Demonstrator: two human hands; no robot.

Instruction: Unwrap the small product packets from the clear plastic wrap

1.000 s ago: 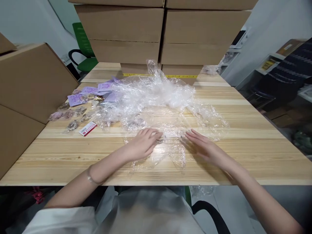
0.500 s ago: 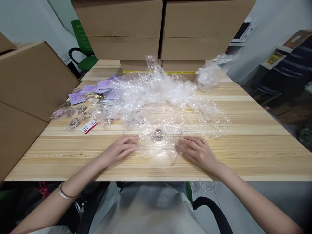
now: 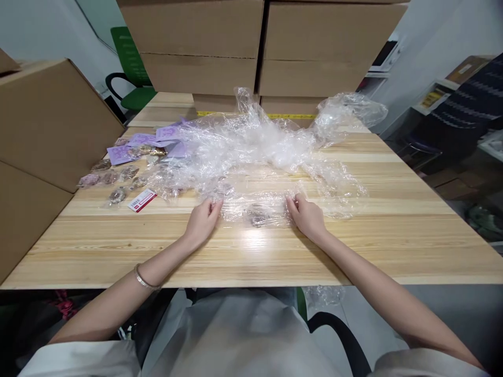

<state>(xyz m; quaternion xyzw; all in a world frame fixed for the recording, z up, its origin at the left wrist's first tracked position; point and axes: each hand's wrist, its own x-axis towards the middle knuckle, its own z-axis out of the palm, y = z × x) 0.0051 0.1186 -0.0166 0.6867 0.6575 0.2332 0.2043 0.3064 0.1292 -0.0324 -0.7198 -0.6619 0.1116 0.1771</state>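
Note:
Clear plastic film [image 3: 236,212] is pulled across a small round item [image 3: 258,217], whose kind I cannot make out beneath it. My left hand [image 3: 202,219] pinches the film at its left end. At the right end my right hand [image 3: 308,215] closes on the same film. Behind both hands lies a crumpled heap of the film [image 3: 251,144]. Left of my left hand, a white and red label card [image 3: 142,200] rests on the wooden table [image 3: 157,262], beside several small bagged items [image 3: 117,196].
Purple cards [image 3: 120,155] lie at the table's left. Large cardboard boxes stand at the left [image 3: 35,125] and back [image 3: 200,31]. A yellow tape measure [image 3: 293,116] runs along the back boxes. More film [image 3: 346,115] bunches at the back right. A green chair [image 3: 135,94] stands behind.
Both hands have moved forward from the near side of the film and closed on its edge. The near edge is now folded forward over the small round item.

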